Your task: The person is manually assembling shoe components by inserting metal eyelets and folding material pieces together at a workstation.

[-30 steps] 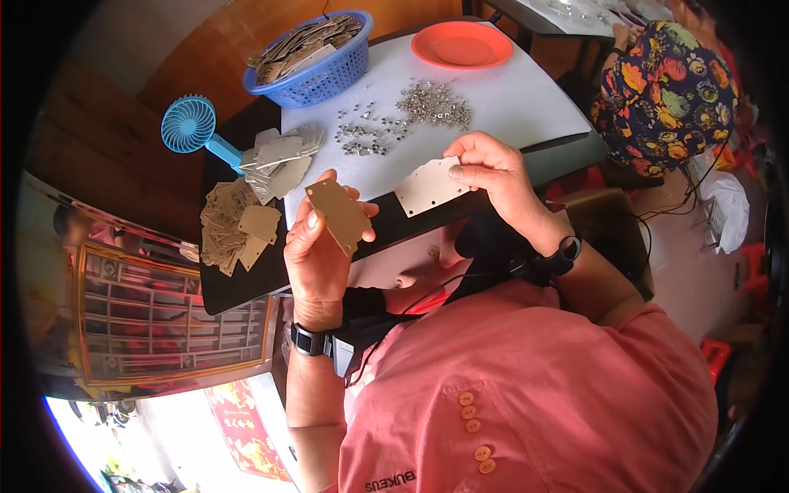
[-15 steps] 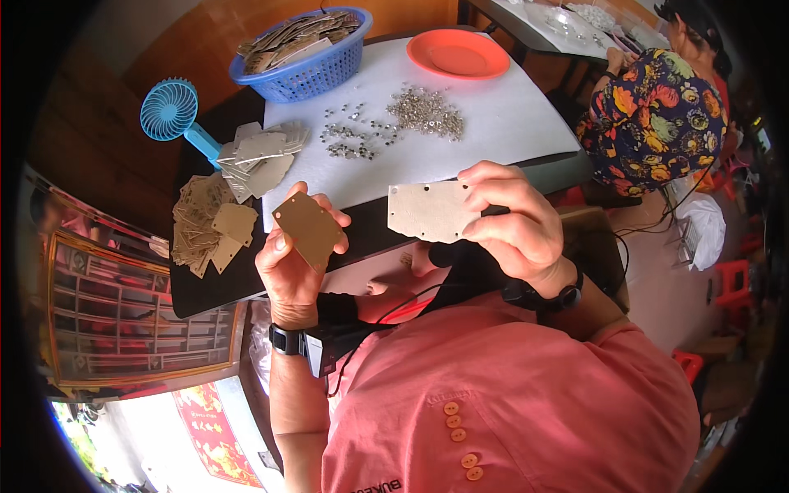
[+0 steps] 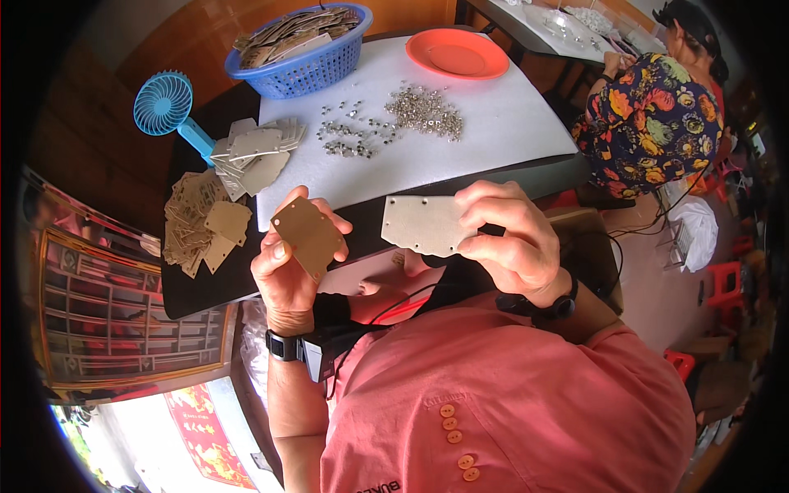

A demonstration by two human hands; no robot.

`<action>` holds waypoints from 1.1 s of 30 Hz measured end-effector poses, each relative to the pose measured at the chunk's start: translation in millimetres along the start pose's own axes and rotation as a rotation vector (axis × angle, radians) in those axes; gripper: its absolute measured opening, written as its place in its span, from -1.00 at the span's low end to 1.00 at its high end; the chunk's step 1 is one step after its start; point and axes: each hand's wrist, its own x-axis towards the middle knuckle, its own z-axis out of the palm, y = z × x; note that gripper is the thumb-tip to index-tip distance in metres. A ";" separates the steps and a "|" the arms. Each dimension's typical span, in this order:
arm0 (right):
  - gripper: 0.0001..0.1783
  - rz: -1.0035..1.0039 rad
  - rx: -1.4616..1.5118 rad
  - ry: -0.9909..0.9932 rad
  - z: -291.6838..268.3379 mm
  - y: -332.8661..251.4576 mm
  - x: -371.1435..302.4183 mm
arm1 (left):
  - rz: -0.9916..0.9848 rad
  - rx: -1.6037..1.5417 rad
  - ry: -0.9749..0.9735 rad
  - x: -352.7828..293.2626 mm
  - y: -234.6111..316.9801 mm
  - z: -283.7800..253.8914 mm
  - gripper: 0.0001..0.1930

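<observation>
My left hand (image 3: 279, 275) is closed on a thin brown panel (image 3: 310, 237), held tilted between thumb and fingers. It has small holes near its corners. Across from it, my right hand (image 3: 522, 246) pinches the right end of a pale grey-beige panel (image 3: 419, 223) with small holes along its edges and a scalloped lower side. The two panels are apart, both held up over the near table edge. Left of my left hand lie a heap of brown panels (image 3: 191, 215) and a fanned stack of pale panels (image 3: 256, 154).
Small shiny metal bits (image 3: 427, 112) lie piled and scattered on a white sheet (image 3: 493, 135). Behind them stand a blue basket (image 3: 304, 76) full of panels and an orange plate (image 3: 457, 54). A blue handheld fan (image 3: 164, 105) is at left. Another person (image 3: 653, 123) sits at the right.
My right hand has lowered slightly with the pale panel, whose face has tilted a little. The left hand keeps hold of the brown panel. The whole view has shifted slightly.
</observation>
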 end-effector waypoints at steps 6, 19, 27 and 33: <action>-0.81 0.883 0.620 0.216 10.7 -8.4 -5.7 | -0.047 -0.002 -0.016 -3.3 -1.1 -3.3 -0.27; -0.86 0.930 0.732 0.171 15.1 0.3 -10.8 | -0.051 -0.092 -0.007 -3.3 -3.2 -5.3 -0.38; -0.85 0.908 0.852 0.030 24.0 -3.0 5.7 | -0.105 -0.075 0.086 -3.0 -0.1 -5.1 -0.44; -0.86 1.004 0.977 0.091 32.0 -4.9 11.0 | -0.026 -0.075 0.050 -7.6 -0.2 13.8 -0.36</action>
